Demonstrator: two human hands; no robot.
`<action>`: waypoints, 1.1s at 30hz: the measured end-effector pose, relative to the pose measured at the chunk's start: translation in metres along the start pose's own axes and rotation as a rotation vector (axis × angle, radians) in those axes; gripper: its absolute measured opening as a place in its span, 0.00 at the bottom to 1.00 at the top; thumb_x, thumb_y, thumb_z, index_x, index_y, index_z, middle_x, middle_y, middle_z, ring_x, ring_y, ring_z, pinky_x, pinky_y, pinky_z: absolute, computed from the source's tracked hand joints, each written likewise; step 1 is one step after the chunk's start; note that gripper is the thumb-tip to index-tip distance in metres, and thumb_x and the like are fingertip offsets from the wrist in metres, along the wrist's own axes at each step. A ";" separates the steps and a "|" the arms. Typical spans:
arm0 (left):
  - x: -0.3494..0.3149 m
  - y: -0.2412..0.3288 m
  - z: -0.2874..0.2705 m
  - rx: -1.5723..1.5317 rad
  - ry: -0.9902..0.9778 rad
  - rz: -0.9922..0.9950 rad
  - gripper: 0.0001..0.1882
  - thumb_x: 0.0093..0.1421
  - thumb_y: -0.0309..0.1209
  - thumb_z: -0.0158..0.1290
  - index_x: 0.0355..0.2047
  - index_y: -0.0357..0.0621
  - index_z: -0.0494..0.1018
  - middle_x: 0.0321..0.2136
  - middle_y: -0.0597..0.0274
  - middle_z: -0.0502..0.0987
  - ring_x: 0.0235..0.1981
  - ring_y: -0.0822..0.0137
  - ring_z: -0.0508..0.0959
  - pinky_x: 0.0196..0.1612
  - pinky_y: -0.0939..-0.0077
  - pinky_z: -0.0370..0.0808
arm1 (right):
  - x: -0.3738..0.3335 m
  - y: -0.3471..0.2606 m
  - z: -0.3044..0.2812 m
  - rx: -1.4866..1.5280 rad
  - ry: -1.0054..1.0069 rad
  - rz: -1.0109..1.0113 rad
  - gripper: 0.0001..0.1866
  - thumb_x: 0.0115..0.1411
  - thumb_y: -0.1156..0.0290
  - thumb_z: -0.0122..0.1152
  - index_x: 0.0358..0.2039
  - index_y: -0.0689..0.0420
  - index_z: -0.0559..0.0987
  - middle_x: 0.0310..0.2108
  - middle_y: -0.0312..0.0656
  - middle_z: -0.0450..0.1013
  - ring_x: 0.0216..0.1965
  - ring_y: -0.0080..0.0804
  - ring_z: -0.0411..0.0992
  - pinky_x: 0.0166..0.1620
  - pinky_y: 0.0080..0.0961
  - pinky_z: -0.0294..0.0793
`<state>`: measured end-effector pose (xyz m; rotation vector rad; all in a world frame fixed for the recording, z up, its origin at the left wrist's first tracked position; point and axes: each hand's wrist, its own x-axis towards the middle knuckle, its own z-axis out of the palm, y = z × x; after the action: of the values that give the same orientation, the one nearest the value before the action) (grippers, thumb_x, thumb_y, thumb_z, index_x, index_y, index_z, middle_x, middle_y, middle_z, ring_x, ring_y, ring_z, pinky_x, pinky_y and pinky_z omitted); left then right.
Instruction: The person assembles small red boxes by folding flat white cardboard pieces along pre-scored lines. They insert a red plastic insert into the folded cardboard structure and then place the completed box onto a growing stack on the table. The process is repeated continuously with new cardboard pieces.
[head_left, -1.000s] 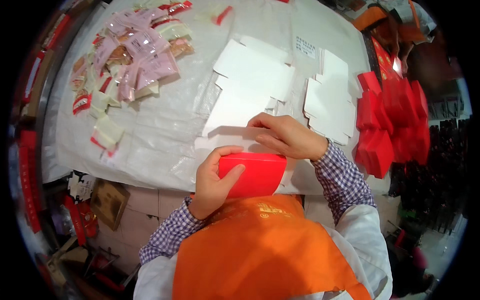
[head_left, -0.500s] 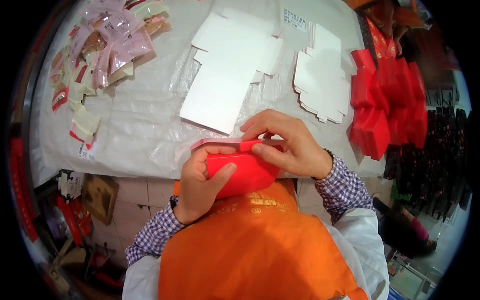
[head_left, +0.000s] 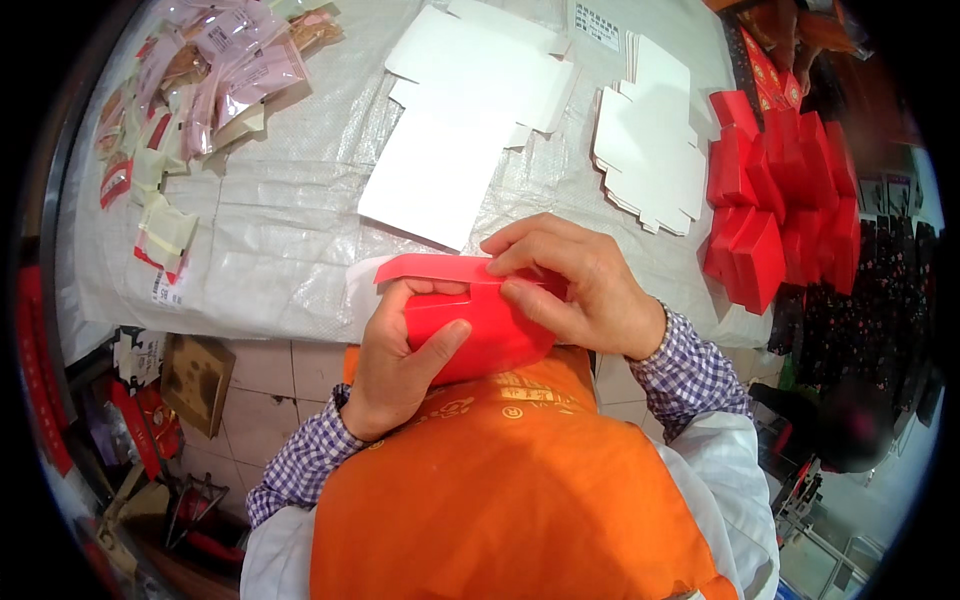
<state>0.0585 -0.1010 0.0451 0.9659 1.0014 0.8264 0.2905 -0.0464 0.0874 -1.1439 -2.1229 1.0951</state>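
At the near table edge, close to my orange apron, I hold a partly folded red cardboard box [head_left: 487, 335]. My left hand [head_left: 388, 350] grips its left side, the thumb on the front face and the fingers tucked under the long upper flap. From the right, my right hand [head_left: 580, 285] pinches the flap where it meets the box, thumb below and fingertips on top. The inside of the box is hidden. Just beyond lie flat white box blanks [head_left: 450, 130], and a second stack of white blanks [head_left: 650, 140] is to the right of them.
Wrapped snack packets [head_left: 240, 75] are heaped at the far left. Folded red boxes [head_left: 750, 255] crowd the right edge. A white woven sheet [head_left: 280, 240] covers the table. Below the table's left side, a brown carton [head_left: 198, 385] stands on the tiled floor. Someone's hand [head_left: 800, 60] shows at the far right.
The box's upper flap has tipped so that its red face shows, where a pale edge showed before. Both hands keep nearly the same grip. The view has shifted slightly.
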 end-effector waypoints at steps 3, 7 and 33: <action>-0.001 0.005 0.000 0.010 -0.013 0.018 0.16 0.67 0.26 0.58 0.52 0.36 0.70 0.48 0.57 0.77 0.48 0.71 0.77 0.52 0.75 0.76 | 0.001 0.001 0.001 -0.015 0.042 0.008 0.07 0.59 0.74 0.65 0.37 0.60 0.80 0.42 0.46 0.79 0.39 0.43 0.79 0.42 0.31 0.80; -0.003 0.003 0.001 0.014 0.003 0.008 0.15 0.67 0.26 0.58 0.51 0.36 0.70 0.48 0.57 0.76 0.48 0.72 0.77 0.52 0.75 0.76 | 0.001 0.001 0.002 -0.015 0.017 0.000 0.06 0.59 0.74 0.65 0.37 0.59 0.80 0.42 0.45 0.79 0.40 0.43 0.79 0.42 0.31 0.80; 0.001 -0.004 0.003 -0.180 -0.003 -0.021 0.15 0.74 0.30 0.46 0.55 0.32 0.67 0.48 0.58 0.77 0.48 0.74 0.75 0.54 0.77 0.72 | 0.001 0.004 0.000 0.052 -0.003 -0.021 0.04 0.62 0.76 0.64 0.36 0.61 0.81 0.44 0.46 0.78 0.42 0.38 0.78 0.44 0.28 0.78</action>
<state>0.0623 -0.1028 0.0421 0.8019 0.9165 0.8817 0.2918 -0.0443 0.0841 -1.0941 -2.0920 1.1364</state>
